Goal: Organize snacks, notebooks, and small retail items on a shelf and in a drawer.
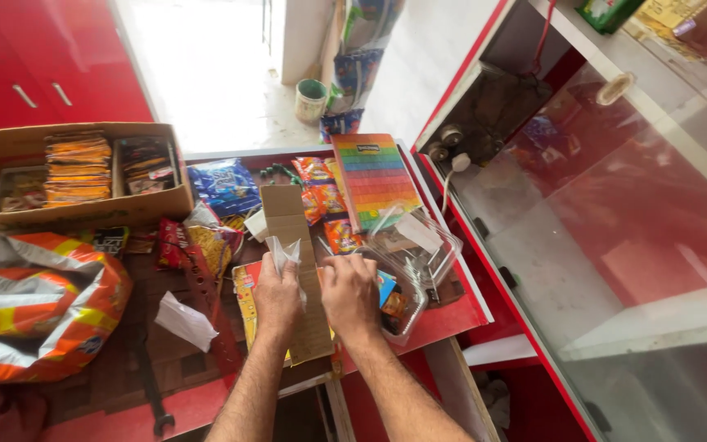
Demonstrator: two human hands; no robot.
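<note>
Hands together over the cardboard strip (300,270): left hand (277,296) pinching a clear plastic wrapper (281,252), right hand (350,293) curled beside it, grip unclear — best kept taut and peeled slowly.

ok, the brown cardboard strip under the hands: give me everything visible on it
The cardboard strip is a long, narrow piece of plain brown corrugated-looking card, unprinted, with a crease near its far end. It lies flat on the cluttered red counter, running from the snack packets toward the person. The left hand rests on its left edge, holding a crumpled clear plastic wrap; the right hand sits at its right edge. Its near end overlaps a yellow packet.
</note>
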